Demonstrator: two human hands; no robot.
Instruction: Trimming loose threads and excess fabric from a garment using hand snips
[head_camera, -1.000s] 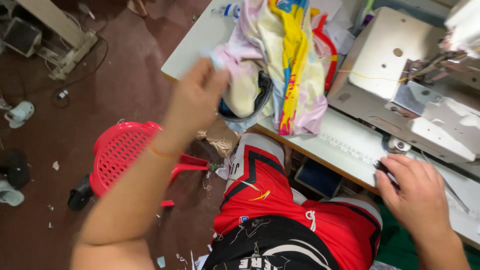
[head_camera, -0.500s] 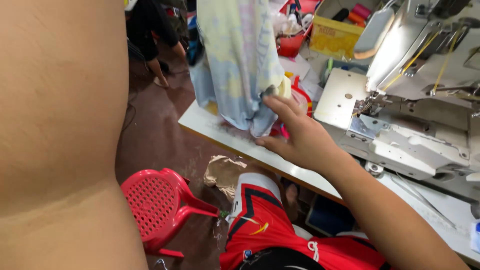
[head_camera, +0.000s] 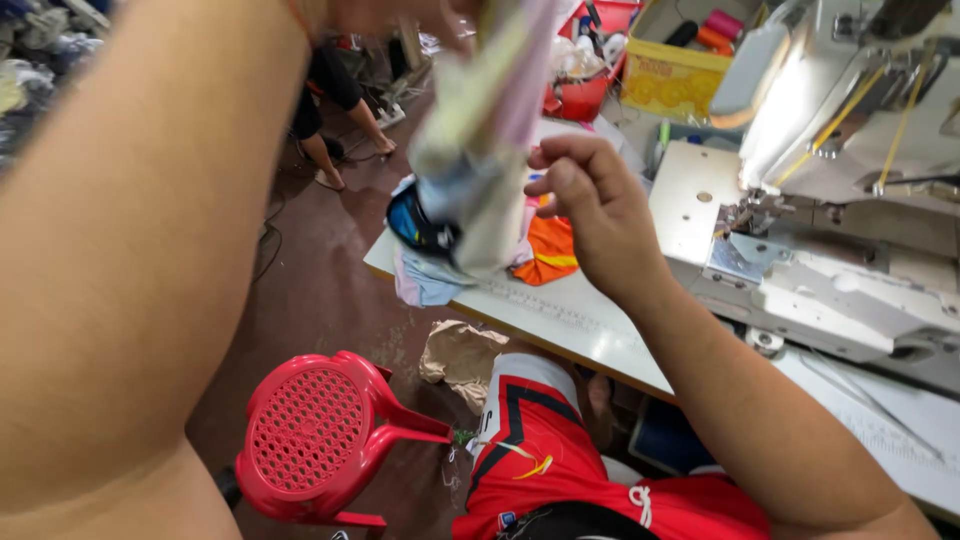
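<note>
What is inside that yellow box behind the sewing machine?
In the yellow cardboard box, thread spools stand at the top: a pink one, an orange one and a dark one. The box wall hides anything deeper, and the white sewing machine covers its right end.

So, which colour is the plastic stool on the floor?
The stool is red, with a perforated seat; the head view shows it.

stool (head_camera: 315, 435) left of table (head_camera: 590, 335), sewing machine (head_camera: 830, 230) on it
</note>
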